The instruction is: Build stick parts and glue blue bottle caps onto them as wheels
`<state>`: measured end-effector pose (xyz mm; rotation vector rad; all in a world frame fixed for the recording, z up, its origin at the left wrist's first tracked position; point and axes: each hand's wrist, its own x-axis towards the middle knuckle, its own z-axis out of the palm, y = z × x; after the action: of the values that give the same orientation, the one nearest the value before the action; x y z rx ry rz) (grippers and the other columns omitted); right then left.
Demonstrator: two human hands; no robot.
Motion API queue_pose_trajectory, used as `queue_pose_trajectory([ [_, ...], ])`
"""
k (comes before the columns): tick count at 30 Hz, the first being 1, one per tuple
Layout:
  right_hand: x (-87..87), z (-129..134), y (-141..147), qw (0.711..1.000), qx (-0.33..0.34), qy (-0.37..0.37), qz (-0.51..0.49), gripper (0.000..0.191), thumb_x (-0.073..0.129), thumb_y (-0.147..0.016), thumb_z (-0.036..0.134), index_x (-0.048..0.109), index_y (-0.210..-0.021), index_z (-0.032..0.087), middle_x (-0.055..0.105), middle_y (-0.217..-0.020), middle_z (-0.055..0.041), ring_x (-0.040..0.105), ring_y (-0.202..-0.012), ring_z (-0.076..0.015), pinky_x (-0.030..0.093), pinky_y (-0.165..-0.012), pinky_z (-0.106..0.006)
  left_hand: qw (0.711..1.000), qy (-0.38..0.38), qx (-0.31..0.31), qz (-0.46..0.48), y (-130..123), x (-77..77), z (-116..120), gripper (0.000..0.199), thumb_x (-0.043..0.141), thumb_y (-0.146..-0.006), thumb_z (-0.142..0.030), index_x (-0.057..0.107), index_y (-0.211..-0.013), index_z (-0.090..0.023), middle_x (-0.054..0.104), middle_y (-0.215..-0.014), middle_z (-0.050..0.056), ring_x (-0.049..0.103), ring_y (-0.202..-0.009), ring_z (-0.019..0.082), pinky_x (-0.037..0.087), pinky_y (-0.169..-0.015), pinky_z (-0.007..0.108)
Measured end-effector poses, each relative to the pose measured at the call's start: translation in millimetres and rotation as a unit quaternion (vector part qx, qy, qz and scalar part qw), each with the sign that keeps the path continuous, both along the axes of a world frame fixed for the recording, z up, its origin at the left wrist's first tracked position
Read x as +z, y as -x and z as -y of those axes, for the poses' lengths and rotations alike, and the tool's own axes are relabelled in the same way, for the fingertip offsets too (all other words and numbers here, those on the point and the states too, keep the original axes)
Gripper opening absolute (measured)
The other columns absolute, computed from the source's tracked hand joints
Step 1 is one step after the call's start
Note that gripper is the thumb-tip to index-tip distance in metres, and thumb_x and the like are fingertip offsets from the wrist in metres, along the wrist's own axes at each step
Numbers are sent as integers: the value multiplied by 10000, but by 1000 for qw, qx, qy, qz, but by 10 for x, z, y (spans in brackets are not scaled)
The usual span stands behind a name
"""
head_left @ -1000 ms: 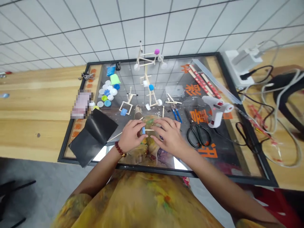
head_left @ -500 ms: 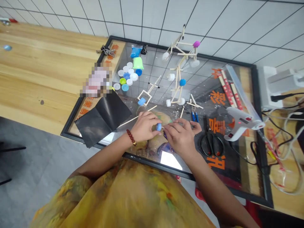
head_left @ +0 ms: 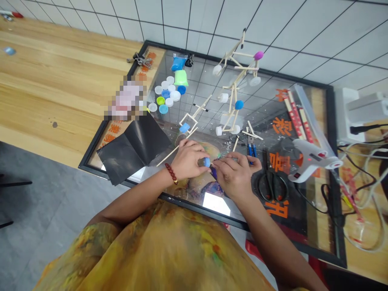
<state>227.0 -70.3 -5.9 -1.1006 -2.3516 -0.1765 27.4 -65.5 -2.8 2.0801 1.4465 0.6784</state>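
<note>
My left hand (head_left: 191, 159), with a beaded bracelet at its wrist, is closed around a small blue piece (head_left: 206, 162). Its rounded end shows beside the thumb; whether it is clay or a cap I cannot tell. Close to it on the right, the fingertips of my right hand (head_left: 235, 171) are pinched together. What they hold is hidden; a bit of purple (head_left: 214, 173) shows just below them. Beyond my left hand lies a square stick frame (head_left: 188, 121) with a blue patch on its corner. A thin wooden stick (head_left: 169, 154) runs beside that hand.
Bottle caps (head_left: 163, 108) and clay packs (head_left: 181, 78) lie at back left, near a black sheet (head_left: 133, 147). Stick models with cap wheels (head_left: 235, 129) stand behind. Pliers (head_left: 251, 150), black scissors (head_left: 273, 186) and a glue gun (head_left: 312, 159) lie to the right.
The blue piece has turned in my left fingers, so its end faces more to the right. My right hand keeps its pinch close by. The whole view has shifted slightly.
</note>
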Motion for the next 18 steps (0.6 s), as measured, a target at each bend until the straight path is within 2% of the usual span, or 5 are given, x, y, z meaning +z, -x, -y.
queue_pose_trajectory([
  [7,2,3,-5,1000,-4,17,-4,190,606,-895,110,736,-847,240,768,-820,4,615,-986,-234,245,-942,-465,1000,-18,-14,-1,0,-14,15,253,839,-683,-391,786,-895,-264,715,-943,16,574,-1011,234,303,-1026,467],
  [18,-16,19,-21,999,-9,44,-4,239,569,-879,88,744,-881,250,757,-830,0,592,-1008,-235,219,-965,-465,1000,-28,-12,-2,4,-19,32,231,805,-694,-364,779,-900,-265,700,-950,10,571,-1001,224,271,-1102,489],
])
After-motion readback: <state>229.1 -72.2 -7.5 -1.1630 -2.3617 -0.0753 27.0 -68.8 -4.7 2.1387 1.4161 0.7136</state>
